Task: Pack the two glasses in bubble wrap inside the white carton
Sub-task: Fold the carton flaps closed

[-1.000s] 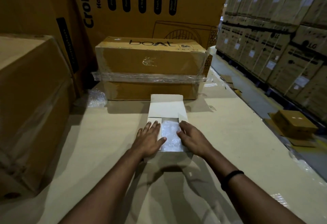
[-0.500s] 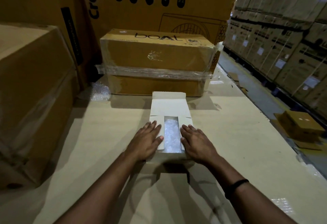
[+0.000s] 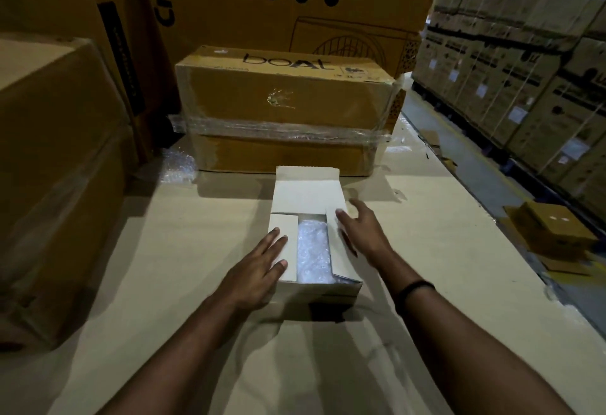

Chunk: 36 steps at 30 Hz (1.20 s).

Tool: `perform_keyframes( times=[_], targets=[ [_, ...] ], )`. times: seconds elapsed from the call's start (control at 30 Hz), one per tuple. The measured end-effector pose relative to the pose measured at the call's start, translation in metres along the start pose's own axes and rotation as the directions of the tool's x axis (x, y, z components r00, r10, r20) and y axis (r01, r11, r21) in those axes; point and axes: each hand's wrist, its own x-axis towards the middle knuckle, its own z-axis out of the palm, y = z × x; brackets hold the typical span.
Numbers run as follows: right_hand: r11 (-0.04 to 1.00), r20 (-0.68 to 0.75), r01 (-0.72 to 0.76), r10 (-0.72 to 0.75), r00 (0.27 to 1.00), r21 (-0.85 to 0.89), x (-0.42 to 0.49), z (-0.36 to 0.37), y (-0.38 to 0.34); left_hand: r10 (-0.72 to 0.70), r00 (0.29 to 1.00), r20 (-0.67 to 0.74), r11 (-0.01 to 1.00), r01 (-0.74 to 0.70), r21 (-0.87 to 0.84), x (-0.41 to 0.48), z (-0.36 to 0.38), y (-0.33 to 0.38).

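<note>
The white carton (image 3: 316, 289) lies on a pale cardboard surface in front of me, its long lid flap (image 3: 306, 193) folded back away from me. Bubble wrap (image 3: 313, 250) fills the gap between the two side flaps; the glasses inside it cannot be seen. My left hand (image 3: 259, 265) rests flat on the left side flap (image 3: 285, 245), fingers spread, pressing it down. My right hand (image 3: 362, 234) hovers with fingers apart at the carton's right edge, beside the right side flap (image 3: 334, 244), which stands slightly raised.
A brown "boAt" box (image 3: 285, 109) wrapped in clear film stands just behind the carton. A loose piece of bubble wrap (image 3: 178, 165) lies at back left. Large cartons (image 3: 55, 168) wall the left side. Right of the surface's edge are an aisle, a small brown box (image 3: 554, 231) and stacked cartons (image 3: 524, 70).
My right hand has lifted off the right side flap and moved out to the right and forward; that flap has sprung up a little. My left hand stays on the left flap.
</note>
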Motion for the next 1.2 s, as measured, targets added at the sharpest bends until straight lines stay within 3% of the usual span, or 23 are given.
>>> perform_keyframes(
  times=[0.07,0.13,0.27,0.37,0.5,0.6,0.7,0.8,0.93,1.03,1.2],
  targets=[
    [0.972,0.098,-0.174,0.160,0.982,0.158,0.025,0.002,-0.011,-0.001,1.000,-0.011,1.000,0.001,-0.017,-0.002,-0.001,0.001],
    [0.937,0.145,-0.249,0.218,0.965,0.244,0.045,0.004,-0.020,-0.003,1.000,-0.016,1.000,0.002,-0.029,-0.003,-0.001,0.002],
    [0.876,0.090,-0.247,0.231,0.969,0.415,0.072,-0.005,-0.045,-0.009,1.000,-0.009,1.000,0.009,-0.019,-0.005,-0.004,0.006],
    [0.880,-0.004,-0.099,0.114,0.993,0.464,0.083,-0.024,-0.070,-0.021,1.000,-0.016,0.998,0.020,-0.053,-0.004,-0.003,0.004],
    [0.918,-0.067,0.059,-0.036,0.997,0.392,0.076,-0.054,-0.103,-0.031,0.999,-0.015,0.997,0.030,-0.066,-0.004,-0.001,0.005],
    [0.952,0.066,0.128,-0.152,0.986,0.279,0.054,-0.064,-0.103,-0.041,0.999,0.000,0.995,0.041,-0.089,-0.004,0.001,0.001],
    [0.974,0.189,0.222,-0.226,0.956,0.043,0.020,-0.070,-0.088,-0.023,1.000,-0.007,0.987,0.021,-0.157,-0.004,0.003,0.002],
    [0.940,0.166,0.317,-0.296,0.941,-0.122,-0.015,-0.067,-0.069,-0.078,0.995,-0.068,0.949,0.053,-0.312,-0.009,0.007,0.006],
    [0.923,0.120,0.357,-0.342,0.932,-0.142,-0.050,-0.054,-0.039,-0.232,0.930,-0.285,0.759,-0.010,-0.651,-0.013,-0.002,0.021],
    [0.921,0.094,0.381,-0.373,0.923,-0.083,-0.068,-0.042,-0.016,-0.147,0.896,-0.419,0.827,-0.121,-0.549,-0.009,-0.024,0.030],
    [0.875,0.074,0.479,-0.474,0.877,-0.066,-0.080,-0.026,0.012,-0.042,0.890,-0.455,0.919,-0.145,-0.367,-0.016,-0.026,0.020]
  ],
)
